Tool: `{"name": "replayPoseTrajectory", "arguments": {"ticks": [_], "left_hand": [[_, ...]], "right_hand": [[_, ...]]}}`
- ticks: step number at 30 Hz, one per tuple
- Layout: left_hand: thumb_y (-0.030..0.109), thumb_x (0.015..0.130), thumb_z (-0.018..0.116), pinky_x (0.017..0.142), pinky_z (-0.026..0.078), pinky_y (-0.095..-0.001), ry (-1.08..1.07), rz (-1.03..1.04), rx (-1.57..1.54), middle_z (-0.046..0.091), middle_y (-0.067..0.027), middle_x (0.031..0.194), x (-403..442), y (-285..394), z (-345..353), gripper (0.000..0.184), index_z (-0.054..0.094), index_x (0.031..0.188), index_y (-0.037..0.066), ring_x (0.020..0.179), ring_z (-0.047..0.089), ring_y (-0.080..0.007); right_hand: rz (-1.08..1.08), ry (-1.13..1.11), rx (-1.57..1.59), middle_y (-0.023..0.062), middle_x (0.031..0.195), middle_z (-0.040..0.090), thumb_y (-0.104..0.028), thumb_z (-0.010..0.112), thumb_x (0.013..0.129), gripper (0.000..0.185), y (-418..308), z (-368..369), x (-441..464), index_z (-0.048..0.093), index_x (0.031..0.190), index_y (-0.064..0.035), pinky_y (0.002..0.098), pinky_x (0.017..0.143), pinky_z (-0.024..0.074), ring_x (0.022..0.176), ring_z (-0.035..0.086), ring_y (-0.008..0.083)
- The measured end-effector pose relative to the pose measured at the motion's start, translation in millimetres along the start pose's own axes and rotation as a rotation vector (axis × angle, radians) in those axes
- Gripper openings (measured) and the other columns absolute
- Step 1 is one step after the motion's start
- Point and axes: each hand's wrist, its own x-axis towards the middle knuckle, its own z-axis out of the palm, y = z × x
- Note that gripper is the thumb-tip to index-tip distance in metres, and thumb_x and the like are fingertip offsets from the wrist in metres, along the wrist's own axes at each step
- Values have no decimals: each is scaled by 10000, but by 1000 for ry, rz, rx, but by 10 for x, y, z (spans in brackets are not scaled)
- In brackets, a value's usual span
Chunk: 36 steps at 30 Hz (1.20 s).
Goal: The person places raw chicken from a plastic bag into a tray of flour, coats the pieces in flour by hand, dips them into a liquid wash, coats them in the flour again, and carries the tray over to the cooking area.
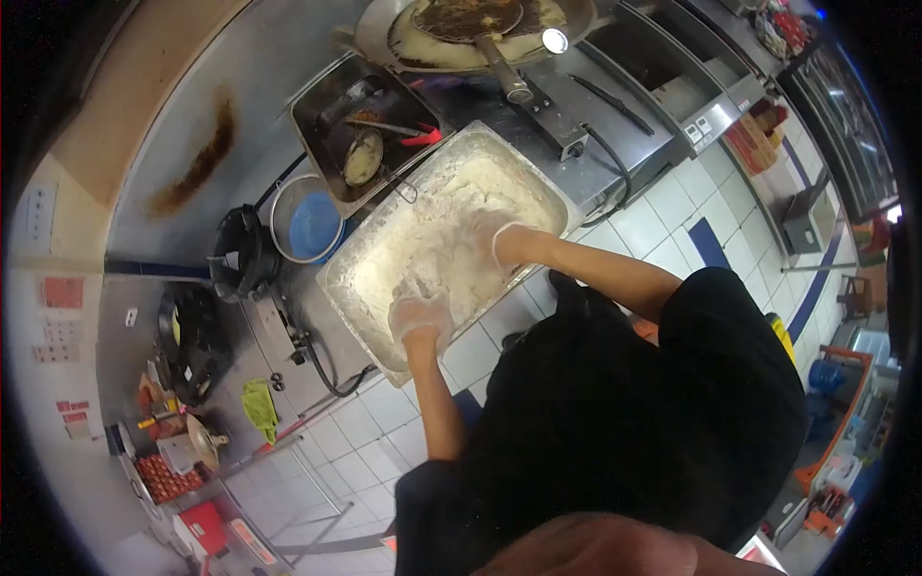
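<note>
A large rectangular metal tray (351,322) holds a bed of pale flour (490,182). My left hand (421,312), in a clear plastic glove dusted white, is down in the flour toward the tray's near left end. Farther right, my right hand (492,235) is also gloved and pressed into the flour, and its outline is blurred. Between the hands the flour lies heaped and lumpy. White powder hides the fingers of both hands, so whether they grip anything does not show.
Behind the tray, a dark pan (327,106) contains a strainer (364,158) and red-tipped tongs (418,135). A wide wok (375,34) with oil stands farther back, a ladle-like tool across it. To the left are a blue-bottomed bowl (309,221), black bags (240,252) and a green cloth (259,408).
</note>
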Motion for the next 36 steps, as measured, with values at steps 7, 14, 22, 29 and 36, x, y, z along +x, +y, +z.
{"name": "replayPoseTrajectory", "arguments": {"ticks": [7,14,22,29,36], "left_hand": [[556,1020,533,581,469,-263,-315,-73,-1173,726,-104,1022,220,885,-316,533,632,1238,80,689,615,-154],[519,1015,590,543,439,-180,-615,83,-1333,706,-54,1021,1011,2638,-1214,455,639,1220,116,693,606,-99],[242,933,722,588,448,-230,-465,-80,-1212,625,41,833,1072,3722,-1060,163,695,1003,98,674,566,-72],[193,879,744,573,404,-256,-436,-46,-1246,581,18,757,1179,4030,-870,156,692,986,94,643,549,-106],[193,893,741,576,464,-283,-375,-11,-1035,594,16,755,1024,3972,-957,154,677,979,83,654,577,-105]], "right_hand": [[-13,266,668,207,1217,674,-270,658,962,407,803,105,-370,642,1296,-39,431,972,482,1109,642,320],[-367,333,883,199,1201,694,-309,644,990,362,1253,417,-288,669,1253,-61,449,977,478,1088,656,337],[-188,-8,1036,238,1214,687,-435,598,993,497,1507,-555,-750,643,1302,-48,456,985,479,1120,649,399],[-193,-89,1008,235,1213,686,-413,592,994,447,1875,-577,-777,657,1281,-76,465,1000,483,1145,650,398],[-288,-111,1074,203,1209,701,-419,575,1004,405,2050,-640,-843,679,1256,-120,457,998,491,1152,653,385]]}}
